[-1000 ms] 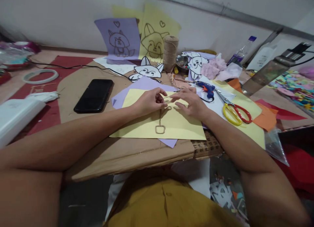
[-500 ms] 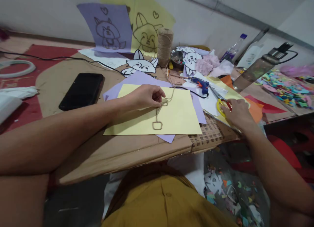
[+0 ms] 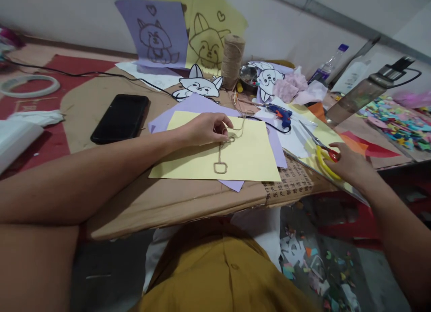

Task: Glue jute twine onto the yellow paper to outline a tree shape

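Note:
My left hand [image 3: 209,129] is closed in a pinch on a strand of brown twine [image 3: 243,125], over a sheet of yellow paper [image 3: 254,157]. Below the fingers, a small twine outline [image 3: 220,173] lies on this sheet: a rounded square with a line running up from it. The strand trails back towards a standing spool of twine [image 3: 233,60]. At the right, my right hand [image 3: 352,166] grips scissors [image 3: 325,148] by their yellow and red handles, blades pointing away to the upper left. Purple sheets [image 3: 279,152] lie under the yellow one.
A blue glue gun [image 3: 282,114] with a black cord lies beyond the sheet. A black phone [image 3: 121,119] and a tape roll [image 3: 30,85] are on the left. A tilted water bottle [image 3: 362,94] and colourful scraps [image 3: 397,119] are at the right. Cat drawings [image 3: 155,38] lean on the wall.
My right hand has taken hold of the scissors and moved them to the right, towards the table edge. My left hand keeps its pinch over the sheet. The view has shifted slightly.

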A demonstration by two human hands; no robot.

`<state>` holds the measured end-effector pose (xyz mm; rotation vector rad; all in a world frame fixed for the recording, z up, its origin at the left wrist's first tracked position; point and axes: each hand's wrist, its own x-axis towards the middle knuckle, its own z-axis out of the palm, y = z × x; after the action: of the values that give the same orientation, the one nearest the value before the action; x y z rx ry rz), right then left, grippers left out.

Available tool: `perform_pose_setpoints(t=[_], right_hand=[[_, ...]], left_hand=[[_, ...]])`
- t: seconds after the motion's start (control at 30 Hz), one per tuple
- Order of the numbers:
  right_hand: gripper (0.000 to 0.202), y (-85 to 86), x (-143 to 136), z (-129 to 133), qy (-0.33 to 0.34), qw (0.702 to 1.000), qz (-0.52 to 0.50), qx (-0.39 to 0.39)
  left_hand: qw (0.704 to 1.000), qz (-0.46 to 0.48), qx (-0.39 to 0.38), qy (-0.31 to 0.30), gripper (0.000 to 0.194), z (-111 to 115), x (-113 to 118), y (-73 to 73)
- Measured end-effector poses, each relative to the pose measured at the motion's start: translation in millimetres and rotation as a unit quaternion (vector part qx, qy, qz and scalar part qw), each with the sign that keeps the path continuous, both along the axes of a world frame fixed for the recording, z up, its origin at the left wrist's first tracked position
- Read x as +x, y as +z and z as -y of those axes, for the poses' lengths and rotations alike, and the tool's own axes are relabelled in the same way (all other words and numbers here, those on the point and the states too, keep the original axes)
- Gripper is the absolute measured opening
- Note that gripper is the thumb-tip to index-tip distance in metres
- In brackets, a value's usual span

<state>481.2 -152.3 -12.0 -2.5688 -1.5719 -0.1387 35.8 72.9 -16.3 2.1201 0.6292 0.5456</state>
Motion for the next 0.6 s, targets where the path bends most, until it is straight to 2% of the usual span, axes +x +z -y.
perform_pose_setpoints(t=[0.03, 0.1, 0.27, 0.43, 0.6], right_hand=[[0.049, 2.0, -1.8, 10.6, -0.008, 1.0, 0.006, -0.029], [0.051, 5.4, -7.9, 29.5, 0.016, 0.999, 0.005, -0.031], [0.068, 14.5, -42.8, 50.3, 0.189, 0.979, 0.026, 0.071], [0.059, 26.0, -99.2, 29.6, 0.324, 0.944, 0.04, 0.05], [0.059, 26.1, -128.8, -1.6, 0.384, 0.919, 0.085, -0.001]], left_hand=[[1.0, 0.013, -0.006, -0.007, 0.032, -1.3, 0.1, -3.0], [1.0, 0.027, -0.013, -0.009, 0.034, -3.4, 0.5, -7.8], [0.998, 0.052, -0.024, -0.009, 0.037, -7.4, 1.5, -13.7], [0.995, 0.086, -0.051, -0.011, 0.04, -10.0, 3.0, -17.1], [0.99, 0.105, -0.094, -0.004, 0.04, -6.9, 4.6, -15.5]])
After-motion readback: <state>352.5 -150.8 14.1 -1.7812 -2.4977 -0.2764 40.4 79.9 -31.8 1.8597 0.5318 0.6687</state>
